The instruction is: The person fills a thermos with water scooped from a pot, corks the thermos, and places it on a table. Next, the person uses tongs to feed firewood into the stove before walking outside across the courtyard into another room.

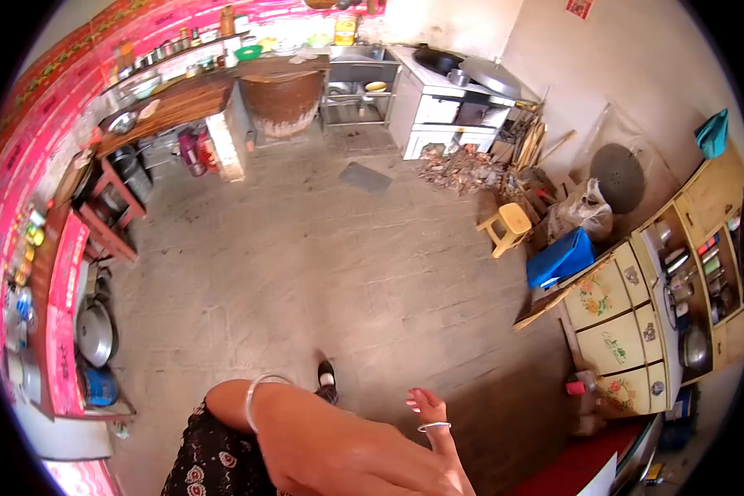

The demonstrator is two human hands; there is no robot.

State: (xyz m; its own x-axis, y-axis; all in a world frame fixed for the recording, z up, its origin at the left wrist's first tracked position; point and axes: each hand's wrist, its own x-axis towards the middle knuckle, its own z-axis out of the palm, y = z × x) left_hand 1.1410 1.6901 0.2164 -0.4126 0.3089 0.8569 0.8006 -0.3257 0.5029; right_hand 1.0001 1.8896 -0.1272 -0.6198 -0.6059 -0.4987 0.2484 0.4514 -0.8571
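Close to the camera, my left hand [339,442] crosses the bottom of the view, a silver bangle [252,403] around its wrist. Its fingers run toward the lower right, overlapping my right forearm; their tips are not clear, so its grip cannot be told. My right hand [427,403] is farther out, above the floor, with fingers loosely bent and apart and nothing in them. Another silver bangle [435,426] circles that wrist. A dark floral garment [211,459] shows at lower left. One of my feet, in a dark shoe [326,367], is on the floor.
Brick floor [289,240] spreads ahead. A yellow stool [508,225], blue bag [560,258] and firewood [529,149] stand right of a white stove [446,107]. Painted cabinets [616,331] line the right; a wooden counter [169,107] and pink-covered shelf [64,347] the left.
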